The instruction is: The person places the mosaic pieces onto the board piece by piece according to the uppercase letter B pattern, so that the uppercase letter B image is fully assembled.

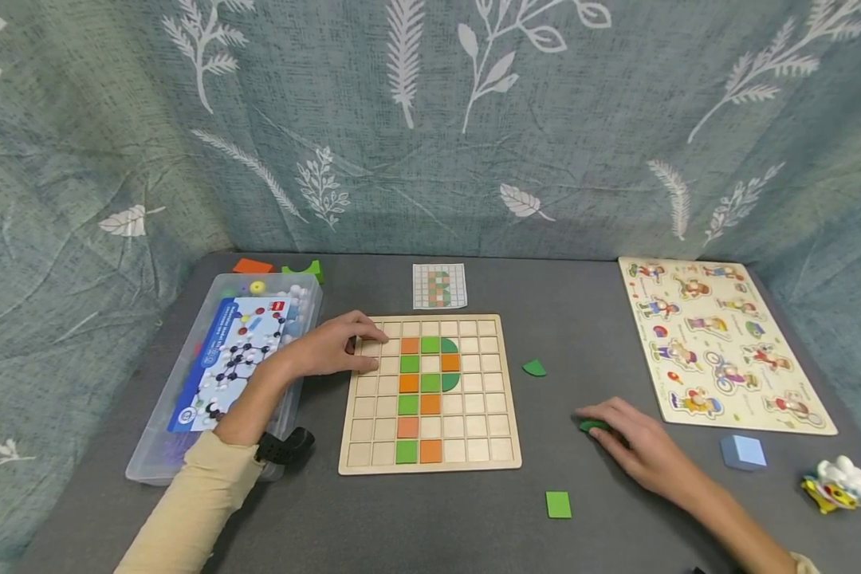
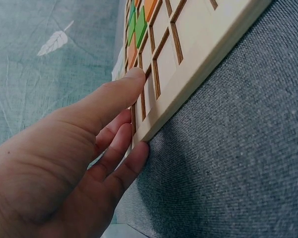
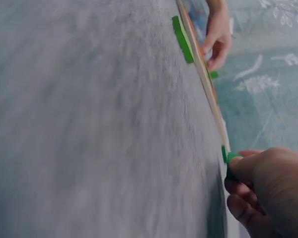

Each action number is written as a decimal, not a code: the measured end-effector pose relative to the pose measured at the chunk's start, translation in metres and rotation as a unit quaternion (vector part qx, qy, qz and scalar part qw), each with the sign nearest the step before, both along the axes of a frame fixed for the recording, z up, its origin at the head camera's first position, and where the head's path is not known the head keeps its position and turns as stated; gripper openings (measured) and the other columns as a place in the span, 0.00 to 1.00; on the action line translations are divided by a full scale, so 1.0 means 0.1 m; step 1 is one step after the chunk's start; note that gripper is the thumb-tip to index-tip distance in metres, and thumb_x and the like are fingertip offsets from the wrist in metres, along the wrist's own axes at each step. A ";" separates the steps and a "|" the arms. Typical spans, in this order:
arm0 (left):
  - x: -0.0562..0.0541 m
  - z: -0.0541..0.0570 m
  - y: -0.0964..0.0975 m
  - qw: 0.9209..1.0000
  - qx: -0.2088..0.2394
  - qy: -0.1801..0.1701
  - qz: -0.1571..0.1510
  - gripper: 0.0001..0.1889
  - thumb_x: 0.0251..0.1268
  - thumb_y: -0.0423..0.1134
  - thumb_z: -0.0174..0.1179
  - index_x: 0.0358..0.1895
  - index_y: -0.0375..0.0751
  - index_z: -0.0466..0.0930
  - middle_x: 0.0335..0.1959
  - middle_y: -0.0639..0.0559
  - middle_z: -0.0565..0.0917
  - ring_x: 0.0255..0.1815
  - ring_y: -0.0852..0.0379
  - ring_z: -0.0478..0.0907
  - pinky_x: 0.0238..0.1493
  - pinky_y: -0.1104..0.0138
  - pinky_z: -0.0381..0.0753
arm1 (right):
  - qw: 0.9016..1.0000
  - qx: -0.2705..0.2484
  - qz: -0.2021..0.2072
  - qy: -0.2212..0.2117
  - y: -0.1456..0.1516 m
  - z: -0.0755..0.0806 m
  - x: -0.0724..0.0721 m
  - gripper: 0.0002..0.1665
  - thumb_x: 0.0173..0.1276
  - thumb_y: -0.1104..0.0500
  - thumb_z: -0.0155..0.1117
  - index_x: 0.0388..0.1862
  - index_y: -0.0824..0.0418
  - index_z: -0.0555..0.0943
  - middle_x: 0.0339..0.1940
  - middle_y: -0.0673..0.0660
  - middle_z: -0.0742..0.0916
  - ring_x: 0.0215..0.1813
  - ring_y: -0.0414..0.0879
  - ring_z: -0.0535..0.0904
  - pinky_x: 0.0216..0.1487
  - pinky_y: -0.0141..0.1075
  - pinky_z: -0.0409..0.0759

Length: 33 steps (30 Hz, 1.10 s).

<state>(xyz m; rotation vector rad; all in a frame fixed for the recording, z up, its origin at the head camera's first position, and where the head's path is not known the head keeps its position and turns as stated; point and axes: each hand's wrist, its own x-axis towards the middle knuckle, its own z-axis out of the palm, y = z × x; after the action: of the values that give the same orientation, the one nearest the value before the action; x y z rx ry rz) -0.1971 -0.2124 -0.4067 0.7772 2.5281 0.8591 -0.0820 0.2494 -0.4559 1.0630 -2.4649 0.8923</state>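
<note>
My left hand [image 1: 337, 345] rests on the upper left of the wooden grid board [image 1: 477, 429]; in the left wrist view its thumb lies on the face and other fingers touch the edge. Orange and green square tiles [image 1: 409, 404] fill some cells, with dark green quarter-circle tiles [image 1: 450, 383] at the right of the pattern. To the right of the board, my right hand [image 1: 633, 441] pinches a dark green quarter-circle tile [image 1: 593, 426], partly hidden by the fingers. Another quarter-circle tile [image 1: 534, 367] and a light green square tile [image 1: 558, 505] lie loose on the table.
A printed pattern card [image 1: 440, 286] lies behind the board. At left stands a plastic box [image 1: 143, 458] with a molecular model label, orange and green blocks behind it. A picture puzzle board [image 1: 710, 347], a blue block [image 1: 743, 452] and a small toy figure [image 1: 841, 484] are at right.
</note>
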 end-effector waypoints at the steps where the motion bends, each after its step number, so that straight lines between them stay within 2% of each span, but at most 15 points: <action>1: 0.00 -0.01 0.00 1.000 0.000 0.000 0.000 0.22 0.64 0.42 0.64 0.60 0.40 0.78 0.56 0.42 0.74 0.38 0.55 0.70 0.42 0.64 0.71 | 1.000 0.001 0.003 0.001 -0.02 0.00 -0.01 0.23 0.53 0.76 0.69 0.48 0.59 0.83 0.40 0.47 0.83 0.39 0.32 0.75 0.42 0.22 0.70; 7: -0.01 -0.02 0.01 1.000 0.005 0.002 -0.001 0.22 0.64 0.42 0.64 0.60 0.40 0.78 0.56 0.42 0.74 0.39 0.55 0.70 0.43 0.64 0.72 | 0.999 -0.012 0.021 -0.025 -0.29 -0.02 -0.03 0.21 0.56 0.75 0.67 0.46 0.55 0.84 0.41 0.45 0.83 0.45 0.35 0.75 0.47 0.25 0.70; 14: 0.00 0.00 0.01 1.000 0.004 0.005 -0.001 0.21 0.64 0.41 0.65 0.59 0.39 0.79 0.55 0.42 0.74 0.40 0.54 0.70 0.43 0.63 0.72 | 0.998 -0.034 0.030 -0.049 -0.72 0.02 -0.09 0.15 0.61 0.69 0.67 0.43 0.52 0.83 0.42 0.44 0.85 0.47 0.37 0.75 0.50 0.28 0.71; 16: 0.01 0.01 0.01 1.000 0.004 0.004 0.000 0.21 0.64 0.41 0.65 0.59 0.39 0.79 0.55 0.42 0.74 0.40 0.54 0.70 0.43 0.63 0.72 | 0.997 -0.038 0.038 -0.049 -0.84 0.02 -0.11 0.13 0.62 0.67 0.67 0.41 0.52 0.83 0.40 0.44 0.85 0.46 0.37 0.74 0.48 0.29 0.72; 20: 0.01 0.02 0.01 1.000 0.002 0.003 0.001 0.21 0.64 0.40 0.65 0.59 0.40 0.79 0.55 0.42 0.74 0.39 0.54 0.70 0.43 0.63 0.72 | 0.994 -0.044 0.079 -0.063 -1.09 0.04 -0.15 0.10 0.62 0.65 0.68 0.41 0.53 0.82 0.34 0.46 0.84 0.36 0.34 0.73 0.37 0.25 0.72; 23: 0.00 0.02 0.01 1.000 0.000 0.005 0.001 0.21 0.64 0.40 0.65 0.59 0.39 0.79 0.55 0.41 0.74 0.39 0.54 0.70 0.43 0.63 0.72 | 0.991 -0.039 0.101 -0.074 -1.26 0.08 -0.18 0.08 0.63 0.64 0.68 0.40 0.56 0.82 0.33 0.49 0.85 0.32 0.33 0.72 0.33 0.23 0.72; 25: 0.00 0.02 0.01 1.000 -0.001 0.005 0.002 0.21 0.64 0.40 0.65 0.59 0.39 0.79 0.56 0.41 0.74 0.39 0.54 0.70 0.43 0.63 0.72 | 0.992 -0.035 0.093 -0.080 -1.36 0.11 -0.22 0.06 0.64 0.63 0.67 0.39 0.57 0.82 0.34 0.50 0.86 0.32 0.34 0.73 0.34 0.24 0.73; 28: 0.01 0.03 0.01 1.000 -0.001 0.002 0.002 0.21 0.64 0.41 0.65 0.59 0.40 0.79 0.56 0.42 0.74 0.39 0.54 0.70 0.43 0.63 0.72 | 0.992 -0.038 0.061 -0.103 -1.48 0.15 -0.28 0.04 0.64 0.63 0.67 0.37 0.57 0.82 0.37 0.50 0.84 0.33 0.36 0.72 0.34 0.26 0.72; 30: 0.01 0.03 0.01 1.000 -0.001 0.001 0.002 0.21 0.64 0.41 0.65 0.60 0.40 0.79 0.56 0.42 0.74 0.39 0.54 0.70 0.43 0.63 0.72 | 0.990 -0.042 0.040 -0.127 -1.54 0.16 -0.31 0.04 0.63 0.63 0.68 0.36 0.57 0.83 0.36 0.50 0.83 0.31 0.37 0.71 0.33 0.26 0.71; 33: 0.02 0.02 0.01 1.000 -0.001 -0.003 0.003 0.22 0.64 0.42 0.64 0.60 0.40 0.78 0.56 0.42 0.74 0.40 0.54 0.71 0.44 0.63 0.72 | 0.987 -0.041 0.031 -0.155 -1.59 0.15 -0.34 0.04 0.63 0.64 0.68 0.36 0.58 0.83 0.34 0.51 0.82 0.31 0.37 0.71 0.32 0.26 0.72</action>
<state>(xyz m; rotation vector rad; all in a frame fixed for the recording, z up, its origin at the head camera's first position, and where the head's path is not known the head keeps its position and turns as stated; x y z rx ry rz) -0.1952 -0.2116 -0.4042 0.7664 2.5270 0.8583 -0.1162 0.0904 -0.4407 1.0450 -2.6244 1.2509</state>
